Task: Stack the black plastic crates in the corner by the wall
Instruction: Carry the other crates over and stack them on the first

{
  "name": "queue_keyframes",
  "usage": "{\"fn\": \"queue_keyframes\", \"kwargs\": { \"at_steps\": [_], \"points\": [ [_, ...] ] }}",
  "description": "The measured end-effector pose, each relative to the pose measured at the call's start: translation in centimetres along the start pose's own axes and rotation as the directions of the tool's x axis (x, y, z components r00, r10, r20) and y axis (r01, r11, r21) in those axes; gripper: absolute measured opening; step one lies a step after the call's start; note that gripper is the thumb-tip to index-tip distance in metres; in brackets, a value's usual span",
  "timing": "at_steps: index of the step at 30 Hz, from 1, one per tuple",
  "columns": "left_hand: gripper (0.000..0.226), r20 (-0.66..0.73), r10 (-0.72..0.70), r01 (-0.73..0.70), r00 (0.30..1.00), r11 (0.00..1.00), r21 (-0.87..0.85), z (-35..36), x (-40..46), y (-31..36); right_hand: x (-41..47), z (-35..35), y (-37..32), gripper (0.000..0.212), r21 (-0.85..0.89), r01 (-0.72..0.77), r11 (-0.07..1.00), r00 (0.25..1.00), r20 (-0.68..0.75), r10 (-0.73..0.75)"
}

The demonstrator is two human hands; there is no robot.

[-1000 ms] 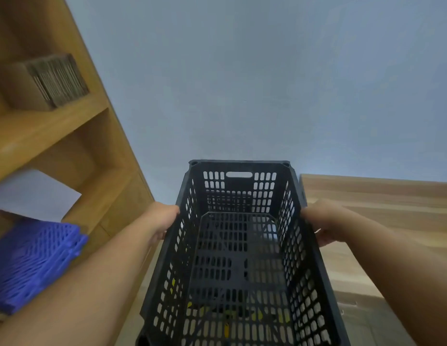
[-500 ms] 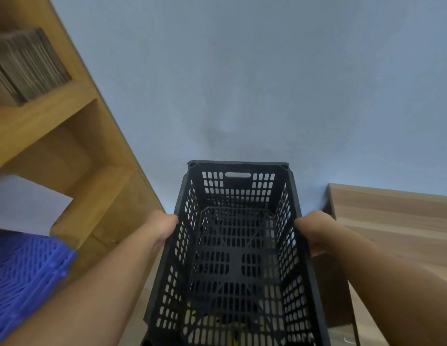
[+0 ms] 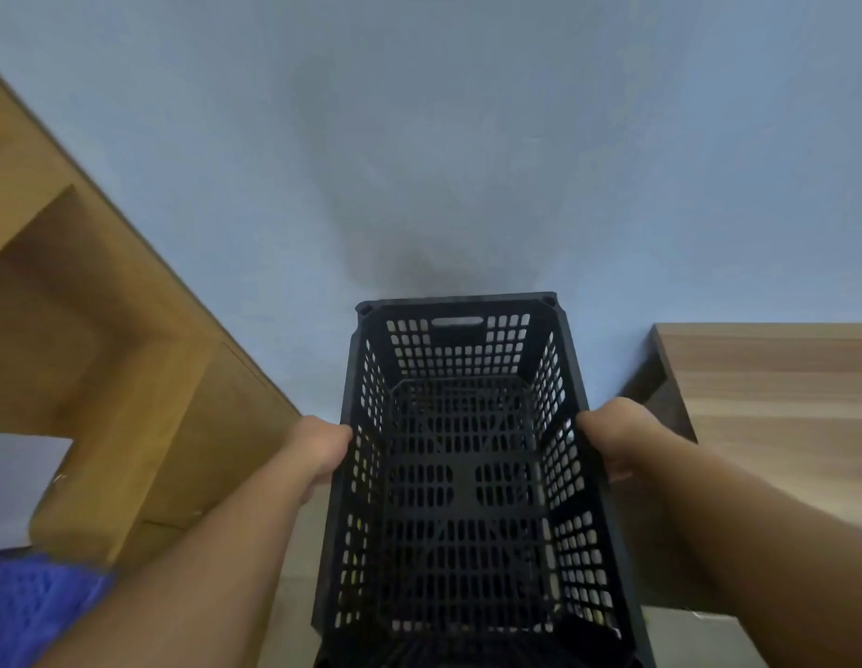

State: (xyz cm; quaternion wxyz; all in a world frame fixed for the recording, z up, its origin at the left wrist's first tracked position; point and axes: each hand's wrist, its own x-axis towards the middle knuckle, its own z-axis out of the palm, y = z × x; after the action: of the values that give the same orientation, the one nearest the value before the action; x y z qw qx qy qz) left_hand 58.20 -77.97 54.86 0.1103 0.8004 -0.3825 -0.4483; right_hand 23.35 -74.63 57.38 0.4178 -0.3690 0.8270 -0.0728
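Crate: a black perforated plastic crate [image 3: 460, 474], rectangular and open-topped, sits in the lower middle of the view, held between both hands
Long axis: it runs away from the person toward the pale blue wall [image 3: 443, 151]; the far short end, with its slotted handle hole, is close to the wall, though whether it touches cannot be told
Left hand: the left hand [image 3: 320, 448] is closed on the rim of the crate's left long side, about halfway along, fingers curled over the edge and mostly hidden behind the mesh
Right hand: the right hand [image 3: 616, 438] grips the right long side at the matching spot, fingers wrapped under and out of sight
Nearer hand: neither; both hold level with each other, so the load looks evenly shared
Surroundings: a wooden shelving unit [image 3: 130, 378] stands on the left, a wood-grain tabletop [image 3: 775, 392] on the right, and the crate hangs in the gap between them
Below: dark plastic shows under the near end at the bottom edge, perhaps another crate, but it is too cropped to be sure
Other: a blue plastic mesh item [image 3: 29, 609] lies at the lower left
Step in hand, as I judge: lowering the crate straight down into the corner, keeping its long sides square to the wall
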Motion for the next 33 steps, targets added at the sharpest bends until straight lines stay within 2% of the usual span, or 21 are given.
{"fn": "queue_keyframes", "kwargs": {
  "at_steps": [5, 8, 11, 15, 20, 24, 31, 33],
  "points": [
    [0.016, 0.014, 0.01, -0.01, 1.0, 0.999, 0.048, 0.2, 3.3, 0.8, 2.2, 1.9, -0.5, 0.033, -0.045, -0.012, 0.999, 1.0, -0.026, 0.01],
    [0.017, 0.052, 0.029, -0.032, 0.998, 0.997, 0.07, 0.5, 4.7, 1.2, 3.7, 2.9, -0.8, 0.037, -0.145, -0.001, 0.989, 0.999, -0.053, -0.007],
    [0.024, 0.071, 0.034, -0.041, 0.997, 0.995, 0.094, 1.1, 5.8, 1.4, 4.9, 3.6, -0.5, 0.027, -0.158, -0.013, 0.987, 0.999, -0.051, 0.005],
    [0.019, 0.071, 0.05, -0.057, 0.996, 0.993, 0.107, 1.4, 6.8, 1.7, 6.0, 4.2, 0.2, 0.016, -0.166, -0.013, 0.986, 0.995, -0.099, -0.003],
    [0.023, 0.094, 0.077, -0.09, 0.993, 0.986, 0.143, 1.4, 6.3, 1.4, 6.4, 4.5, 0.4, 0.016, -0.203, 0.003, 0.979, 0.996, -0.087, -0.021],
    [0.033, 0.044, 0.122, -0.127, 0.992, 0.977, 0.168, 1.8, 6.2, 1.0, 6.4, 4.6, 0.6, 0.017, -0.231, 0.012, 0.973, 0.996, -0.078, -0.031],
    [0.028, -0.013, 0.163, -0.154, 0.986, 0.953, 0.259, 2.0, 7.0, 0.7, 6.0, 4.6, 0.9, 0.015, -0.225, 0.032, 0.974, 0.998, -0.048, -0.044],
    [0.011, -0.02, 0.196, -0.18, 0.98, 0.933, 0.312, 1.9, 6.9, 0.7, 5.2, 4.4, 0.9, 0.026, -0.192, 0.017, 0.981, 0.999, -0.029, -0.022]
  ]
}}
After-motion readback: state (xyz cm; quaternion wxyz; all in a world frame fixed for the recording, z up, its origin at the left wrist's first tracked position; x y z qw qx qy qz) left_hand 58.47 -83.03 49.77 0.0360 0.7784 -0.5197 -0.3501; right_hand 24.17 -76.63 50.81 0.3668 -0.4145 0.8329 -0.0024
